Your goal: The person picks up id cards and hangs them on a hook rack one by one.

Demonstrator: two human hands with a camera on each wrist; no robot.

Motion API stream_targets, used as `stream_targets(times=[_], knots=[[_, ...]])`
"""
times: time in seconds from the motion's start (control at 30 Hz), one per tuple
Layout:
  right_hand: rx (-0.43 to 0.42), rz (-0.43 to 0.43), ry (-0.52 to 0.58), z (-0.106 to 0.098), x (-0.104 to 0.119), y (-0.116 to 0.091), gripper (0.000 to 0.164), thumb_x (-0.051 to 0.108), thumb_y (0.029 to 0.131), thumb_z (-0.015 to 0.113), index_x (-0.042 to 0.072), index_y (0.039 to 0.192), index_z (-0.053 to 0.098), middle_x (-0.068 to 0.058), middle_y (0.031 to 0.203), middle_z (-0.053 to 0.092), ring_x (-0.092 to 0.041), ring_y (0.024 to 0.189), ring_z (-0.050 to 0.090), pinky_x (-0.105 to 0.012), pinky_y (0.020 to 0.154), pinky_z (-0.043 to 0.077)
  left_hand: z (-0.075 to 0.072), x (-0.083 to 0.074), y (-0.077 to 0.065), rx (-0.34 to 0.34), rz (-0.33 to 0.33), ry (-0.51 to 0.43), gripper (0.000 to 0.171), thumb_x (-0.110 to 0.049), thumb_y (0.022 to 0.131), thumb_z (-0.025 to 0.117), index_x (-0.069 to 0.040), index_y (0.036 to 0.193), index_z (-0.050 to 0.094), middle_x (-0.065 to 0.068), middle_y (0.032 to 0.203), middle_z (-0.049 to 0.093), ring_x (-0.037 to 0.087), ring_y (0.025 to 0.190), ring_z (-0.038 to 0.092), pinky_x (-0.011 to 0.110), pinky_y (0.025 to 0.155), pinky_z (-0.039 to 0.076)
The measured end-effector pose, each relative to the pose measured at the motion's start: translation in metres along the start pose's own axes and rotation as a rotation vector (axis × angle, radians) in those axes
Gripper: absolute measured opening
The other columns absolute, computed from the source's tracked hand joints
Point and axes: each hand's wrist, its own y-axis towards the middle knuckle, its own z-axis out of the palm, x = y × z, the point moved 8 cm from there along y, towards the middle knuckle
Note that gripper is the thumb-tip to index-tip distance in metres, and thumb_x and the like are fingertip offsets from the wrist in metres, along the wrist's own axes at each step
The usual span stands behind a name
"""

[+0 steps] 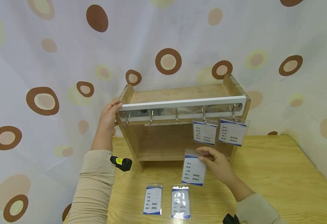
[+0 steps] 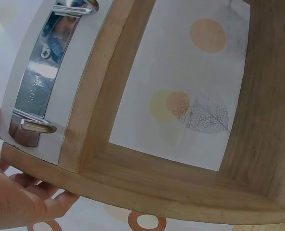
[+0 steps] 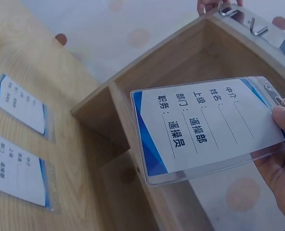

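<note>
My left hand (image 1: 108, 116) grips the upper left corner of a wooden shelf (image 1: 177, 92), thumb at the front and fingers along the outer side panel. In my right hand (image 1: 219, 165) a clear-sleeved ID badge (image 1: 193, 170) is pinched by its top edge, in front of the shelf and below the hooks. The right wrist view shows this badge (image 3: 200, 130) tilted, its printed side facing the camera. Two similar badges (image 1: 205, 132) hang from the two rightmost hooks of the metal hook rail (image 1: 163, 111). The three hooks to their left carry nothing.
Two more badges, one on the left (image 1: 153, 200) and one on the right (image 1: 181, 205), lie face up on the wooden table (image 1: 278, 174) before the shelf. A patterned cloth (image 1: 197, 34) hangs behind the shelf.
</note>
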Motion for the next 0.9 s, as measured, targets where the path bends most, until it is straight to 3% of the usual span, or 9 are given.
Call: stream_targets(times=[0.47, 0.9], knots=[[0.008, 0.005, 0.010, 0.001, 0.026, 0.014, 0.024, 0.011, 0.084, 0.056, 0.005, 0.107, 0.056, -0.007, 0.095, 0.055, -0.017, 0.082, 0.051, -0.024, 0.066, 0.045, 0.000, -0.001, 0.000, -0.002, 0.016, -0.025, 0.042, -0.023, 0.086, 0.048, -0.009, 0.125, 0.043, 0.001, 0.131, 0.035, 0.017, 0.116, 0.030, 0.044, 0.090, 0.023], [0.018, 0.003, 0.090, 0.002, 0.042, 0.024, 0.025, 0.009, 0.083, 0.057, 0.004, 0.107, 0.055, -0.010, 0.098, 0.055, -0.019, 0.085, 0.051, -0.024, 0.067, 0.045, -0.002, 0.000, -0.001, -0.005, 0.014, -0.012, 0.043, -0.026, 0.086, 0.049, -0.012, 0.127, 0.044, -0.002, 0.136, 0.030, 0.018, 0.118, 0.028, 0.044, 0.091, 0.024]])
